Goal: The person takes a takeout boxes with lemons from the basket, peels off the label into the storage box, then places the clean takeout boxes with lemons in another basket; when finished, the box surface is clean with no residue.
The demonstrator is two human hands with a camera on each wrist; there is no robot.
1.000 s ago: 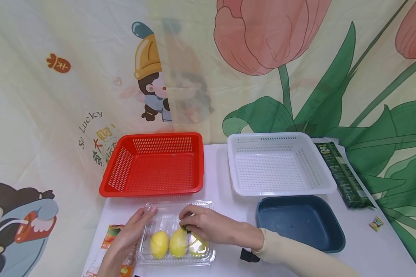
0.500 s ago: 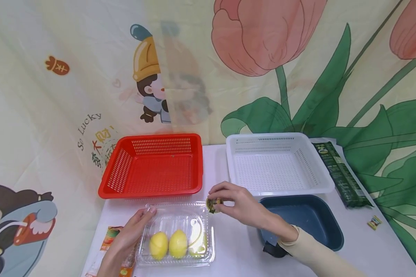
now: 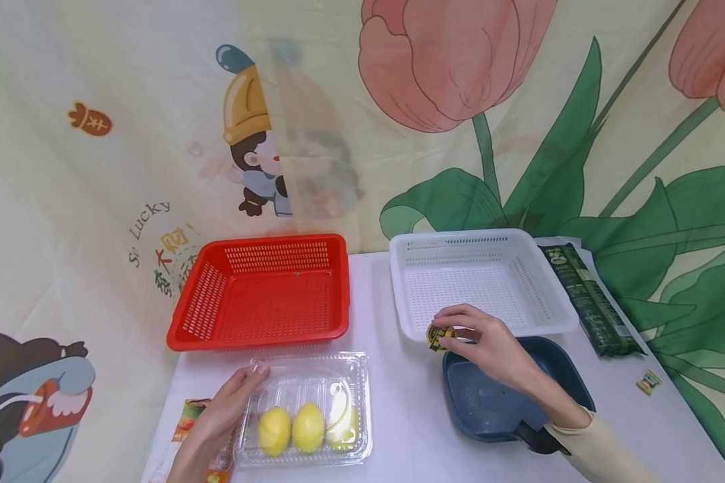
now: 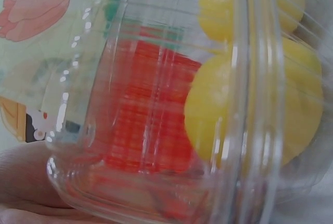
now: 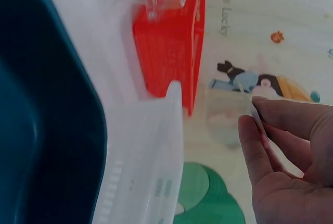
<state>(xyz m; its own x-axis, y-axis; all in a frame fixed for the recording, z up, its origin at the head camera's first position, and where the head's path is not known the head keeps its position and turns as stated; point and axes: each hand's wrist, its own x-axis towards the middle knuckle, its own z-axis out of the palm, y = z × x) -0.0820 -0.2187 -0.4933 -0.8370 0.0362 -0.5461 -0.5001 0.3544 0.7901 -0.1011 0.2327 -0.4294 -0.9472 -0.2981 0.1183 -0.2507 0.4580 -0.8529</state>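
Observation:
A clear plastic clamshell container (image 3: 305, 365) lies on the table, with yellow lemons (image 3: 307, 427) showing through its lid. My left hand (image 3: 229, 402) holds its far left corner, thumb side up; in the left wrist view the lower fingers are partly cut off. In the right hand (image 3: 486, 342) a small round gold-and-black packet (image 3: 440, 336) is pinched between thumb and fingers. That hand hovers over the near edge of the white basket (image 3: 405, 295) and the far edge of the dark blue tub (image 3: 489, 409). From the right wrist the packet (image 5: 258, 122) appears nearly edge-on.
A red plastic basket (image 3: 260, 343) stands behind the container. To the right of the white basket lies a long dark green package (image 3: 592, 302), with a small wrapped sweet (image 3: 648, 382) nearer. An orange printed packet (image 3: 188, 417) is partly under the left forearm. Behind hangs a printed curtain (image 3: 338, 134).
My right hand has lifted the small packet off the container's lid and carried it rightward to the white basket's near edge. The left hand has stayed at the container's corner.

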